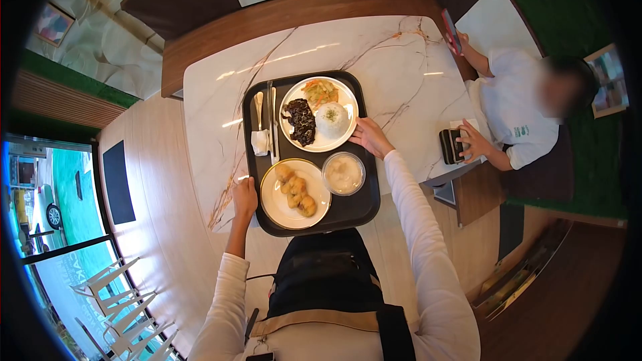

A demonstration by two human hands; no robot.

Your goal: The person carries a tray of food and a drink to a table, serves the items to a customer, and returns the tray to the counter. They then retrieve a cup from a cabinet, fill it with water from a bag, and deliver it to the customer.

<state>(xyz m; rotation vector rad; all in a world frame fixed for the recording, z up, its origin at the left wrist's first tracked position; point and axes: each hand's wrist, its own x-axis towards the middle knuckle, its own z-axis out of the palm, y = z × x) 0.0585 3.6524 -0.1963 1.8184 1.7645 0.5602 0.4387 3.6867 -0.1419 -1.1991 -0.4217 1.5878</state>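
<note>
The tray (354,210) is at the tabletop's (401,93) near edge, in front of the person; whether it rests there or hangs just above is unclear. The left hand's (245,199) grip looks closed on the tray's left rim. The right hand (372,139) is at the right rim with fingertips at the edge of the rice plate (324,144); whether that grip is clamped or merely resting does not show.

The tray looks stiff and, loaded, fairly heavy; opposite side rims seem the best hold. The rice plate and second plate (274,205) look hard, perhaps breakable and able to slide. The tub (344,173), pale and wet inside, could spill if tilted. Cutlery (275,123) and a napkin (260,142) seem light.

No brand shows on the tray or tub. Beyond, a seated person's shirt (515,93) has a small green print, too small to read; the window's (67,274) lettering is too faint.
</note>
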